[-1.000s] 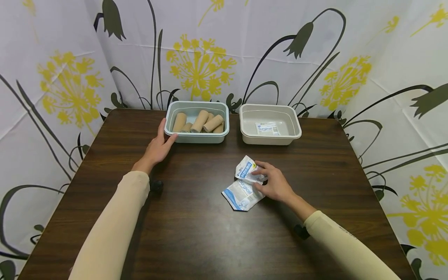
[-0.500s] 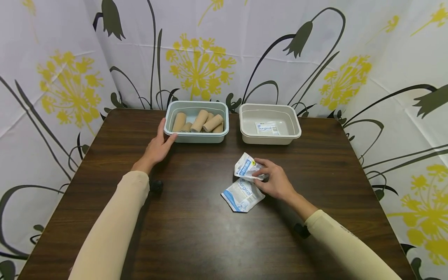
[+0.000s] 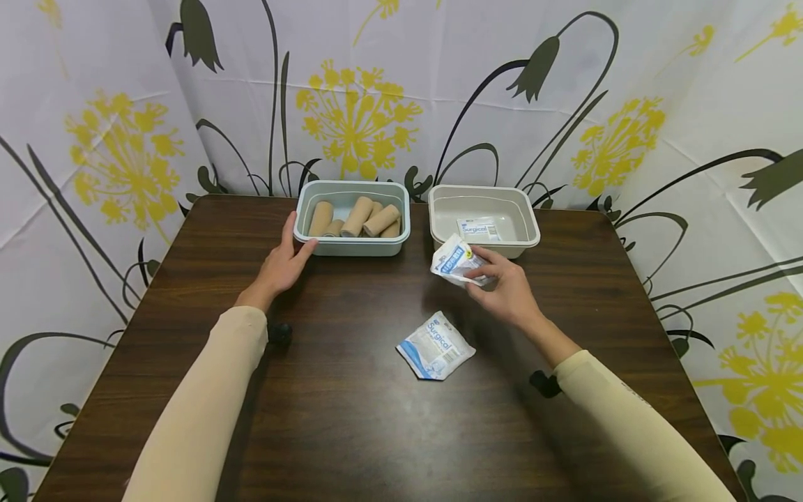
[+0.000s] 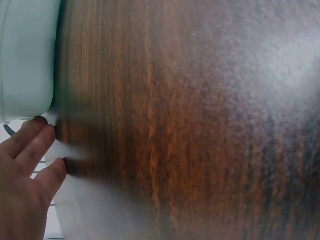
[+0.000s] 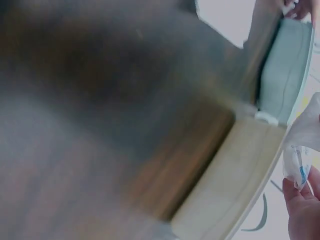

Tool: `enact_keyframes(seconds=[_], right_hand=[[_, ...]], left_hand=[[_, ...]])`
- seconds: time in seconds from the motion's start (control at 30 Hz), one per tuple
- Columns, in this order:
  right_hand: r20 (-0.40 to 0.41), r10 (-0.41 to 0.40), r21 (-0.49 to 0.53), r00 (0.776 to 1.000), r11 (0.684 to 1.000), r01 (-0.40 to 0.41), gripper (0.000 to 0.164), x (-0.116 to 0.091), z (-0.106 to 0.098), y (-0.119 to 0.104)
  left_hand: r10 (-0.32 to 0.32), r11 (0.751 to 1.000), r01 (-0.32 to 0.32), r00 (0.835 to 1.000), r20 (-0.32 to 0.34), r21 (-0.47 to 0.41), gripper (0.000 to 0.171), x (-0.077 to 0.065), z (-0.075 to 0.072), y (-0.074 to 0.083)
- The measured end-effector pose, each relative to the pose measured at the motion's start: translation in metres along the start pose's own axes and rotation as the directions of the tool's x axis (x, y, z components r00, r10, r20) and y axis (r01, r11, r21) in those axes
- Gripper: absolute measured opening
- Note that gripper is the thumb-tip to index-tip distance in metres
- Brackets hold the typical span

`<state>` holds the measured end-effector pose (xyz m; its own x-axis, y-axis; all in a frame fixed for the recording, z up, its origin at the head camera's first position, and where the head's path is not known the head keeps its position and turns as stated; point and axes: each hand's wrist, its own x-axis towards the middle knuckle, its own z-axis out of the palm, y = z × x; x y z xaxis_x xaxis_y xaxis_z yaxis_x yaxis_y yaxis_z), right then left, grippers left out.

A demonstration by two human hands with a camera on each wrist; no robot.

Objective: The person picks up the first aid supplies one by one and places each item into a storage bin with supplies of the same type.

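Note:
In the head view my right hand (image 3: 507, 287) pinches a white and blue packet (image 3: 461, 261) by its right side. The packet overlaps the front rim of the beige bin (image 3: 439, 209); in the right wrist view it hangs from the fingertips beside that bin. Another packet, printed "Surgical" (image 3: 437, 346), lies flat on the table. A third one, a "Surgical" packet (image 3: 479, 229), lies inside the beige bin. My left hand (image 3: 280, 266) rests its straight fingers along the left front corner of the light blue-green bin (image 3: 357, 249), which holds several brown cardboard tubes (image 3: 358, 217).
Both bins stand side by side near the back edge of the dark wooden table (image 3: 351, 418), with a narrow gap between them. Behind the table hangs a white curtain (image 3: 389, 42) with yellow and dark flower prints. A black wrist strap part (image 3: 280, 334) shows under the left forearm.
My right hand has lifted the packet off the one beneath it and carried it away from me, up to the beige bin's front. The left hand has stayed in place.

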<state>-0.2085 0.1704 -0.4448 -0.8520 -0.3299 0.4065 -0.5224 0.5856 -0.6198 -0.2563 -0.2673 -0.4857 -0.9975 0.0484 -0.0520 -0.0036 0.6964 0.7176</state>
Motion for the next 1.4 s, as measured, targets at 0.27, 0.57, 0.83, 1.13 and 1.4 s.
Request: enact_keyframes(seconds=[0.27, 0.57, 0.83, 1.13, 1.4], right_hand=[[-0.093, 0.069, -0.070, 0.993, 0.995, -0.075, 0.014, 0.034, -0.020, 0.015], [-0.132, 0.208, -0.129, 0.969, 0.966, -0.224, 0.017, 0.064, -0.026, 0.040], [-0.076, 0.223, -0.219, 0.972, 0.947, -0.234, 0.019, 0.072, -0.025, 0.053], [-0.079, 0.225, -0.229, 0.971, 0.944, -0.237, 0.021, 0.070, -0.019, 0.058], [-0.107, 0.231, -0.248, 0.967, 0.936, -0.251, 0.023, 0.062, -0.020, 0.064]], left_hand=[[0.012, 1.000, -0.012, 1.000, -0.004, 0.006, 0.080, -0.001, -0.001, 0.001], [0.013, 1.000, -0.013, 1.000, -0.009, 0.000, 0.080, -0.002, -0.002, 0.002], [0.021, 1.000, -0.021, 1.000, -0.014, -0.002, 0.080, -0.003, -0.002, 0.002], [0.021, 1.000, -0.021, 1.000, -0.009, -0.007, 0.080, -0.004, -0.003, 0.003], [0.026, 1.000, -0.026, 1.000, -0.013, -0.005, 0.080, -0.004, -0.002, 0.002]])
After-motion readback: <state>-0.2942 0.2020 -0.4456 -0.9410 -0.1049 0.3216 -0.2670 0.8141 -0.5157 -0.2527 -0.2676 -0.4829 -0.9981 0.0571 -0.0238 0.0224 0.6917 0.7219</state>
